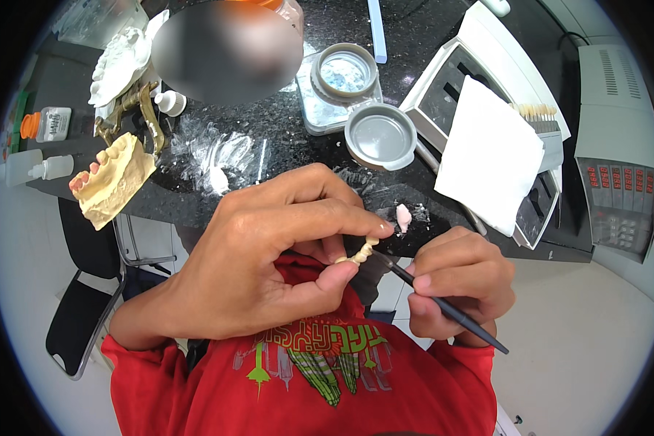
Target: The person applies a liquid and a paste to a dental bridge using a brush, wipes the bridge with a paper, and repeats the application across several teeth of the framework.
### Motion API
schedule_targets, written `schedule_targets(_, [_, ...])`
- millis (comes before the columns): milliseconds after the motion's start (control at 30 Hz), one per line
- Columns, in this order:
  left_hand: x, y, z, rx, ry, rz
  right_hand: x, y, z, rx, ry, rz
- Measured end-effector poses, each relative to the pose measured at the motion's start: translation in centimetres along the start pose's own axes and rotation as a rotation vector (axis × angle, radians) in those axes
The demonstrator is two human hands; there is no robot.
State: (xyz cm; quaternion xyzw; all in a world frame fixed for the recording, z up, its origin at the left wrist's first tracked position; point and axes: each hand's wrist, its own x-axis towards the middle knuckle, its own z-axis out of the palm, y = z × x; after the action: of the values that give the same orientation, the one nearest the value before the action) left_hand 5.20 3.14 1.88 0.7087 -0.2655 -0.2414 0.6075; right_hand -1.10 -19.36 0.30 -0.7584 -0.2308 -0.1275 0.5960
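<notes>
My left hand point(269, 254) pinches a small curved row of cream-coloured dental teeth point(362, 251) between thumb and fingertips, held above my lap in front of a black counter point(269, 123). My right hand point(461, 283) grips a thin dark tool point(450, 309) like a pen, its tip touching the row of teeth. A small pink lump point(403, 216) lies on the counter edge just beyond my fingers.
A yellow plaster jaw model point(112, 182) sits at the counter's left beside a brass articulator point(134, 109) and small bottles point(47, 123). Two round grey dishes point(379, 136), a white paper towel point(490, 163), a tooth shade guide point(536, 110) and a grey machine with red displays point(618, 182) stand at right. A black chair point(87, 305) is lower left.
</notes>
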Motion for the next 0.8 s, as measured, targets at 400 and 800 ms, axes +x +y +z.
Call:
schedule_targets(400, [0.1,0.1,0.1,-0.012,0.012,-0.020,-1.4,-1.0,-0.9,0.004,0.206,-0.035])
schedule_targets(800, [0.3,0.3,0.2,-0.096,0.027,-0.083,-2.3,-1.1,-2.0,-0.288,0.119,0.217])
